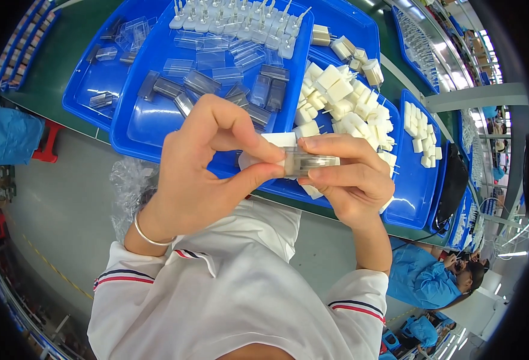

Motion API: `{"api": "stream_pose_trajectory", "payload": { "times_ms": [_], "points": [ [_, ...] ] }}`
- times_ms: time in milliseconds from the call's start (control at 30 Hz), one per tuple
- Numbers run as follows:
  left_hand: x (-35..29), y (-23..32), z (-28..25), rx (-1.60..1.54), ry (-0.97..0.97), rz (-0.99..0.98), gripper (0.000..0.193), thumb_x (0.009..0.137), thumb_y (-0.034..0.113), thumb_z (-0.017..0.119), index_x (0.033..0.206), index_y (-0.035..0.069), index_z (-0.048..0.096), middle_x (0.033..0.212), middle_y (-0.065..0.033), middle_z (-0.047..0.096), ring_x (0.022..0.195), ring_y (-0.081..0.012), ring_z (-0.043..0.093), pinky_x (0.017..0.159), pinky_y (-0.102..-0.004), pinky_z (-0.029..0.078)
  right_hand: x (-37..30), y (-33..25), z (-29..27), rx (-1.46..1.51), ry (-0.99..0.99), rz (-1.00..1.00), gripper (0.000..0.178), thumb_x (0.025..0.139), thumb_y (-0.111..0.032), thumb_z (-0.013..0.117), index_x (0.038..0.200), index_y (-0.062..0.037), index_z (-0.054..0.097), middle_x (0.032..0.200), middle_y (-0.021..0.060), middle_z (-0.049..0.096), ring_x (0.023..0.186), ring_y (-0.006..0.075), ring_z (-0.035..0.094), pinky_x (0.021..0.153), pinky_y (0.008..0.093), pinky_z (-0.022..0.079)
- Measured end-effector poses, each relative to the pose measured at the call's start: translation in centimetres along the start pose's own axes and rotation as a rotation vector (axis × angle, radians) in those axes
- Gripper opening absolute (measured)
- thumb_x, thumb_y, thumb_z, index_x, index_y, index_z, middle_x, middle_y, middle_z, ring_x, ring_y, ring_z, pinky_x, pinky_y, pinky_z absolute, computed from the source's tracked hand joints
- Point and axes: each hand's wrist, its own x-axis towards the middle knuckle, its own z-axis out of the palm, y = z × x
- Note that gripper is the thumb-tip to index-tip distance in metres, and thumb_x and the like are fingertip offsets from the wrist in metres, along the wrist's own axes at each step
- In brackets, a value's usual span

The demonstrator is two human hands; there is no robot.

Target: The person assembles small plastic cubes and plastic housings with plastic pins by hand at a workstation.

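Above my lap, my left hand [195,168] and my right hand [354,177] meet at a small clear plastic sleeve [306,165]. My left thumb and index finger pinch its left end. The right thumb and fingers grip the other end. A white block-like part [279,139] shows just behind the left fingertips; whether it sits in the sleeve I cannot tell. Just beyond my hands, a blue tray [129,129] holds loose clear sleeves [210,60] and rows of white parts with metal tips [240,21].
To the right, white plug-like blocks [351,99] lie heaped in another blue tray [403,207]. A smaller group of white blocks [420,132] lies farther right, near a black object [453,180]. Crumpled clear film [129,186] hangs at the left. A person in blue [423,276] sits at right.
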Motion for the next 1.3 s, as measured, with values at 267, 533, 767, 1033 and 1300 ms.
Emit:
{"api": "stream_pose_trajectory", "payload": {
  "times_ms": [267, 533, 767, 1033, 1300],
  "points": [
    [0.8, -0.4, -0.4, -0.293, -0.085, -0.104, 0.056, 0.057, -0.003, 0.078, 0.099, 0.005, 0.041, 0.087, -0.0153, 0.063, 0.083, -0.0207, 0.061, 0.082, -0.0329, 0.045, -0.9, -0.1, 0.2, 0.024, 0.044, 0.083, 0.021, 0.066, 0.007, 0.068, 0.084, -0.0014, 0.064, 0.097, 0.0172, 0.061, 0.083, 0.0225, 0.062, 0.066, 0.0283, 0.051],
    [0.1, -3.8, -2.2, -0.571, -0.241, -0.056, 0.025, 0.063, -0.010, 0.070, 0.081, 0.002, 0.057, 0.088, -0.0139, 0.062, 0.087, -0.0213, 0.060, 0.079, -0.0311, 0.048, -1.3, -0.1, 0.5, 0.418, 0.122, 0.209, 0.025, 0.065, 0.008, 0.070, 0.087, -0.0003, 0.063, 0.101, 0.0199, 0.058, 0.089, 0.0251, 0.061, 0.074, 0.0309, 0.050],
    [0.0, -3.7, -1.5, -0.616, -0.163, -0.300, 0.016, 0.067, -0.008, 0.068, 0.077, 0.002, 0.058, 0.083, -0.0084, 0.061, 0.081, -0.0142, 0.058, 0.074, -0.0279, 0.047, -1.1, -0.1, 0.5, 0.359, 0.098, 0.249, 0.024, 0.065, 0.008, 0.070, 0.085, -0.0014, 0.063, 0.100, 0.0190, 0.059, 0.088, 0.0235, 0.061, 0.074, 0.0305, 0.050],
    [0.1, -3.0, -0.8, -0.579, -0.107, -0.375, 0.021, 0.071, -0.003, 0.068, 0.085, 0.003, 0.054, 0.081, -0.0026, 0.057, 0.078, -0.0112, 0.053, 0.073, -0.0260, 0.045, 0.1, -0.6, 1.3, 0.183, 0.046, 0.238, 0.021, 0.066, 0.009, 0.068, 0.083, -0.0019, 0.063, 0.097, 0.0164, 0.061, 0.081, 0.0194, 0.061, 0.072, 0.0273, 0.049],
    [-0.5, -1.2, 0.0, -0.112, 0.200, 0.011, 0.028, 0.072, 0.009, 0.070, 0.096, 0.004, 0.057, 0.094, -0.0072, 0.057, 0.093, -0.0186, 0.053, 0.081, -0.0284, 0.043, 1.2, -1.3, 1.3, 0.456, 0.127, 0.586, 0.021, 0.075, 0.003, 0.066, 0.094, 0.0045, 0.059, 0.094, 0.0123, 0.061, 0.084, 0.0148, 0.060, 0.071, 0.0248, 0.049]
  ]
}}
